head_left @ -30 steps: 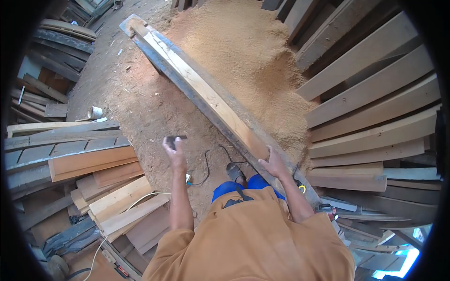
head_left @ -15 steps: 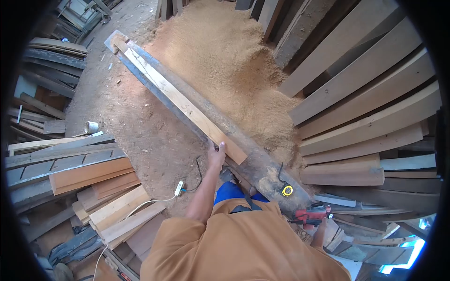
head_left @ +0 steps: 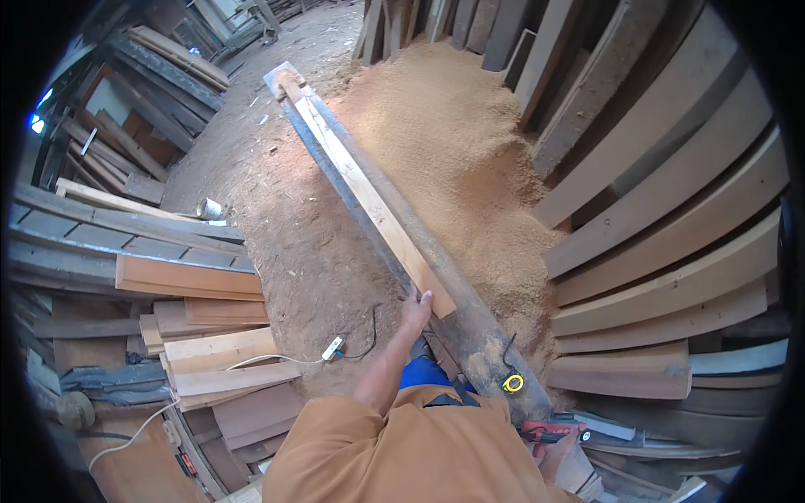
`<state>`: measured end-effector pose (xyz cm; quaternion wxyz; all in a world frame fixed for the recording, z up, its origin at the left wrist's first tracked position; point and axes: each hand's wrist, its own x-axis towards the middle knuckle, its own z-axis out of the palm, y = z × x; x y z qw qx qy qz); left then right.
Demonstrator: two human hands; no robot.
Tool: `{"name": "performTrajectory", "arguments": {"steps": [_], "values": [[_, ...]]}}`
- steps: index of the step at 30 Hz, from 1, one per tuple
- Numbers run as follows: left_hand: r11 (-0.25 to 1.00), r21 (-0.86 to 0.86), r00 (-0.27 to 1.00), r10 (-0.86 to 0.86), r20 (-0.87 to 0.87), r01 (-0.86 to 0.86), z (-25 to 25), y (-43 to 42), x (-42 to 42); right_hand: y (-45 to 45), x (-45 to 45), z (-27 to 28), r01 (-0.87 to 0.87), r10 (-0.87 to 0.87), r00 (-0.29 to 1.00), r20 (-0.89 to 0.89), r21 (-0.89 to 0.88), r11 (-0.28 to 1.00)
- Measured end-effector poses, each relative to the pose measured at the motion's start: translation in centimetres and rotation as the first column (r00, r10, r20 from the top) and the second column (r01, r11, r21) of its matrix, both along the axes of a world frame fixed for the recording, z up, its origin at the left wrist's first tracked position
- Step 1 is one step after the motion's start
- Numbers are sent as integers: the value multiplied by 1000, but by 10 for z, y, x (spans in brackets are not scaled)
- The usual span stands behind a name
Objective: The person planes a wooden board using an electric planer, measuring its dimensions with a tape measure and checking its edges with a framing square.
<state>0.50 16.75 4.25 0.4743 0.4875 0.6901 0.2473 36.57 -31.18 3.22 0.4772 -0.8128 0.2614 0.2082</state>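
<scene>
My left hand (head_left: 416, 308) is closed around the near left edge of a pale wooden board (head_left: 377, 214), thumb on top and fingers underneath. The board lies lengthwise along a wider, worn plank (head_left: 474, 348). At the far end of that plank, a small wood piece (head_left: 288, 83) sits against the board's tip. A yellow tape measure (head_left: 512, 383) rests on the plank's near end, with a dark strap beside it. Just past that end is a red power tool (head_left: 551, 431), partly hidden. I cannot make out my right hand; it is not visible beside the tool.
A broad sawdust heap (head_left: 453, 159) lies beyond the plank. Long boards (head_left: 671, 277) lean and stack along the right. More timber (head_left: 189, 277) is piled on the left. A white power socket (head_left: 333, 348) with cords lies on the ground, and a white cup (head_left: 209, 209) farther off.
The view has turned, so everything appears shifted. My left hand keeps its grip on the board. My right hand, seen at the red tool before, no longer shows there.
</scene>
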Motion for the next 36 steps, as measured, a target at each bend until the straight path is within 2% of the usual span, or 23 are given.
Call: {"name": "performTrajectory", "arguments": {"steps": [2,3,4,6,8,9,11,12,13,15,16,18,20,22,24,27,29,31,33,36], "values": [[998,-32,999,-51,-9,51,3,-7,1,23,8,1,10,-17,1000,24,247,969],[999,-1,999,-48,-2,48,-7,-8,1,45,6,19,-24,17,1000,24,337,941],[999,24,999,-49,3,48,-17,-10,0,74,-2,34,-73,35,993,111,359,930],[997,42,998,-59,28,58,-29,-21,-4,117,-3,61,-295,241,955,173,447,844],[997,31,995,-71,77,69,-33,-22,-6,167,5,83,-397,430,902,46,478,783],[997,-17,995,-72,73,73,-25,-25,-5,190,13,80,-490,556,831,29,514,705],[992,-100,995,-69,67,75,6,-30,-3,257,-4,123,-553,678,735,-16,565,613],[993,-60,994,-93,61,97,-22,-34,-8,282,-13,137,-529,695,718,-26,629,570],[983,-92,987,-160,3,160,-10,-40,-9,301,-24,149,-500,715,699,-37,690,524],[948,-157,949,-297,-110,278,34,-43,-14,329,-46,172,-533,836,549,-29,758,376],[954,-135,954,-281,-107,266,28,-50,-20,339,-59,179,-538,884,467,-16,789,299],[971,-83,968,-233,-95,226,-5,-74,-32,362,-84,181,-654,946,316,75,739,160],[991,-103,996,-85,12,85,-41,-101,-47,380,-112,184,-751,980,140,145,661,9],[983,-182,997,18,72,-4,-45,-120,-64,390,-139,189,-821,982,-41,183,553,-138],[952,-302,992,80,95,-48,-34,-135,-80,391,-154,186,-845,982,-104,158,508,-171],[889,-446,994,108,-14,-103,-42,-155,-106,393,-165,173,-861,960,-199,197,433,-268],[864,-488,992,99,-83,-127,-57,-167,-125,394,-169,167,-861,941,-240,240,395,-321],[840,-520,985,87,-151,-154,-70,-180,-140,409,-182,168,-882,950,-212,229,375,-287],[827,-532,973,75,-217,-183,-79,-188,-145,442,-194,161,-886,949,-216,229,364,-289],[828,-522,961,69,-267,-204,-75,-185,-144,521,-226,153,-892,900,-264,347,268,-365]]}}
